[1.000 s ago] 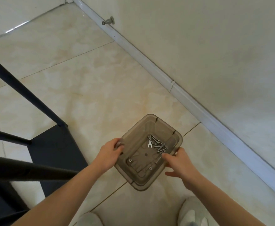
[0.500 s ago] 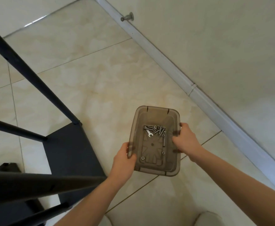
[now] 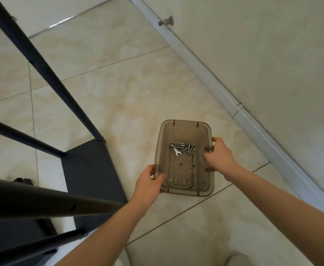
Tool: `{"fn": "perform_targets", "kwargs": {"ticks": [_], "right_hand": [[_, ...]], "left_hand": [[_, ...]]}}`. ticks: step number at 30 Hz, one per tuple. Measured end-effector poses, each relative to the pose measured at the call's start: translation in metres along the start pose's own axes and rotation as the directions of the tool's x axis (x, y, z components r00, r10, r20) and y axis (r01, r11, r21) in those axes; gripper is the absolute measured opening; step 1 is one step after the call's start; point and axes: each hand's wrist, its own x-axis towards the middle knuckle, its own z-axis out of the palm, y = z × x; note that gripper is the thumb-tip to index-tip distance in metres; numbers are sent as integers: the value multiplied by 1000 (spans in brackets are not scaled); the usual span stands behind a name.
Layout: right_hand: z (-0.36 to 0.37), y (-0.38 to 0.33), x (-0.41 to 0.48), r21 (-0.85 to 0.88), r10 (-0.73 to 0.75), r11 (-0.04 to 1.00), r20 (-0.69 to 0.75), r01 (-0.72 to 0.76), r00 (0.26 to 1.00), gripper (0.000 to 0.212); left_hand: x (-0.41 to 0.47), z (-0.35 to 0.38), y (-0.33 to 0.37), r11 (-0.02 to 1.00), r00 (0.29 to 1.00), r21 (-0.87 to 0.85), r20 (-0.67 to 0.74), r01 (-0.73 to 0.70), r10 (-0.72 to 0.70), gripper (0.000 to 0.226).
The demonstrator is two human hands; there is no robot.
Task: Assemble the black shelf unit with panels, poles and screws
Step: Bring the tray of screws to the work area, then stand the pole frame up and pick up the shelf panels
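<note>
Above the tiled floor [image 3: 130, 116], the tinted bin [image 3: 184, 191] is gripped by both hands; the screws [image 3: 186, 147] lie nearer the right hand [image 3: 219, 157] than the left hand [image 3: 148, 182].

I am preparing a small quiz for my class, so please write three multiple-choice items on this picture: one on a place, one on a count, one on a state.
1. Where does the shelf stand from the bin?
A) to its left B) to its right C) under it
2. How many wrenches lie in the bin?
A) none B) one C) three
3. How is the bin held?
A) by one hand alone B) by no hand C) by both hands

Key:
1 A, the shelf is left of the bin.
2 B, a single wrench lies beside the screws.
3 C, the left hand and the right hand grip its long sides.
</note>
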Motion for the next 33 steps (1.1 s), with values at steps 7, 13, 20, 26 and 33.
{"fn": "perform_targets", "kwargs": {"ticks": [7, 13, 20, 26, 33], "right_hand": [[-10, -11, -25, -220, -184, 962, -86, 161, 979, 67], [-15, -49, -86, -170, -384, 908, 35, 384, 923, 61], [-20, -92, -167, -93, -566, 800, 211, 593, 797, 42], [-26, -129, -218, -130, -649, 673, 368, 728, 666, 35], [-21, -170, -262, -167, -648, 607, 463, 777, 605, 45]], "left_hand": [[-40, -22, 9, 997, 1000, 82, -15, -2, 3, 40], [-105, -48, 9, 991, 1000, 137, 30, -12, 8, 43], [-185, -111, 1, 991, 1000, 129, -20, 26, -23, 36], [-235, -181, -4, 960, 991, 277, -123, -24, 60, 30], [-260, -243, 23, 910, 901, 413, -385, -25, 199, 19]]}}
